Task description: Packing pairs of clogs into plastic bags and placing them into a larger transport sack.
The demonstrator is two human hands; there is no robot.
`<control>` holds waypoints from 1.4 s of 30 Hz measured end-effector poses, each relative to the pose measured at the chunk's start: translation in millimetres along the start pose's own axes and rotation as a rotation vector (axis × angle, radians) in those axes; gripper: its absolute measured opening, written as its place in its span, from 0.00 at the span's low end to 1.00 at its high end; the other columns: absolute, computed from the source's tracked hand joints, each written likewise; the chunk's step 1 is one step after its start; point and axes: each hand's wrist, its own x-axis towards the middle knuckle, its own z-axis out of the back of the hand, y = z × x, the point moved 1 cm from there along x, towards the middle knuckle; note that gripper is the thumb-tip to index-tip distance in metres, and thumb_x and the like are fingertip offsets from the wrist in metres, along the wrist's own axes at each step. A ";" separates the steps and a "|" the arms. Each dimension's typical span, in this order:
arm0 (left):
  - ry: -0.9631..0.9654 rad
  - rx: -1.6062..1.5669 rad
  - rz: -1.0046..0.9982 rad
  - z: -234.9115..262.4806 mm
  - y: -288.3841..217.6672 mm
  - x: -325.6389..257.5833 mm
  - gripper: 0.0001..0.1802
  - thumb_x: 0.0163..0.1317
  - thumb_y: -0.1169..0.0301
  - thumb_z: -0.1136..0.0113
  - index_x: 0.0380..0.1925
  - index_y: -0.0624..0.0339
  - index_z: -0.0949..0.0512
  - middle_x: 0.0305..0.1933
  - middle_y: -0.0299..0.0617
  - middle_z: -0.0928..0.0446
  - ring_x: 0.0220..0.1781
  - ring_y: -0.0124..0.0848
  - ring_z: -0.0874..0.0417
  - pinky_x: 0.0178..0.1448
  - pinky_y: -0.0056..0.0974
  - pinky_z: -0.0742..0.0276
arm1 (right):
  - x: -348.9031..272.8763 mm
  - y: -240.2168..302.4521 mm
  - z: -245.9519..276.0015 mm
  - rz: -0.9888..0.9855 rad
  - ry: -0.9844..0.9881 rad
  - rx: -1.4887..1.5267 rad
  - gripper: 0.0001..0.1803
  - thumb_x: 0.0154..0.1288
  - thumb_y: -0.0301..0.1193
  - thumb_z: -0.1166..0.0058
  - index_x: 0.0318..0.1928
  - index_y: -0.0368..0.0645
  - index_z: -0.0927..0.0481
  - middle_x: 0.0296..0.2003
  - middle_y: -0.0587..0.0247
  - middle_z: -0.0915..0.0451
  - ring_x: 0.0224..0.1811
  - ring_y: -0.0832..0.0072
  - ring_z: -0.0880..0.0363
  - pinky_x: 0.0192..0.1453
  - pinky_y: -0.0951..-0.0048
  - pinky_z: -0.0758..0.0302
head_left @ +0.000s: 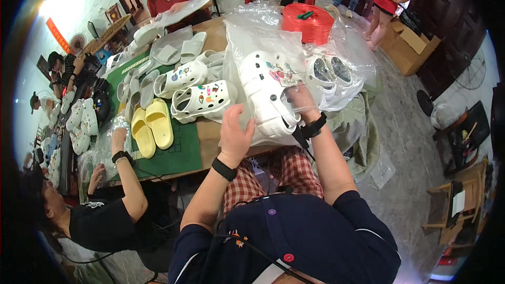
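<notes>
A clear plastic bag (247,47) holding a pair of white clogs (265,89) with coloured charms lies on the table in front of me. My left hand (235,131) rests on the bag's near left edge, fingers spread over the plastic. At the bag's right side my right hand (301,97) pinches the plastic beside a small paper card. Each of my wrists wears a black band.
Loose white clogs (202,100), yellow slides (151,126) and pale slides lie on a green mat (181,152). Another bagged pair (330,72) and a red tape roll (307,21) sit to the right. Co-workers sit left and across; cardboard boxes (410,47) stand on the floor.
</notes>
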 end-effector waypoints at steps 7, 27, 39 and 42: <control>0.280 -0.425 0.101 -25.4 5.2 8.4 0.22 0.54 0.79 0.38 0.50 0.64 0.30 0.48 0.45 0.27 0.51 0.34 0.25 0.58 0.37 0.29 | 13.4 -8.1 28.5 -0.037 0.121 0.025 0.16 0.63 0.30 0.50 0.49 0.35 0.23 0.41 0.59 0.18 0.37 0.73 0.20 0.39 0.70 0.23; -0.145 -0.421 0.204 -53.6 -19.9 29.3 0.09 0.69 0.70 0.51 0.42 0.65 0.31 0.33 0.44 0.31 0.36 0.35 0.29 0.43 0.35 0.30 | -10.0 29.9 -0.4 -0.086 0.377 1.150 0.27 0.72 0.41 0.59 0.64 0.37 0.37 0.56 0.51 0.25 0.52 0.63 0.21 0.53 0.62 0.19; 0.096 -0.263 -0.053 -46.2 -11.6 2.3 0.13 0.57 0.71 0.38 0.38 0.64 0.29 0.34 0.51 0.29 0.38 0.50 0.27 0.42 0.46 0.30 | -19.0 43.9 -1.7 -0.077 0.342 1.045 0.22 0.73 0.37 0.61 0.62 0.39 0.33 0.50 0.57 0.22 0.47 0.70 0.19 0.49 0.70 0.18; 0.125 -0.319 -0.092 -40.1 -36.3 -8.2 0.07 0.56 0.79 0.44 0.35 0.63 0.29 0.32 0.51 0.30 0.38 0.52 0.27 0.43 0.47 0.30 | -11.8 37.8 4.4 -0.038 0.393 0.984 0.22 0.73 0.36 0.62 0.62 0.36 0.34 0.51 0.56 0.22 0.49 0.70 0.20 0.51 0.69 0.19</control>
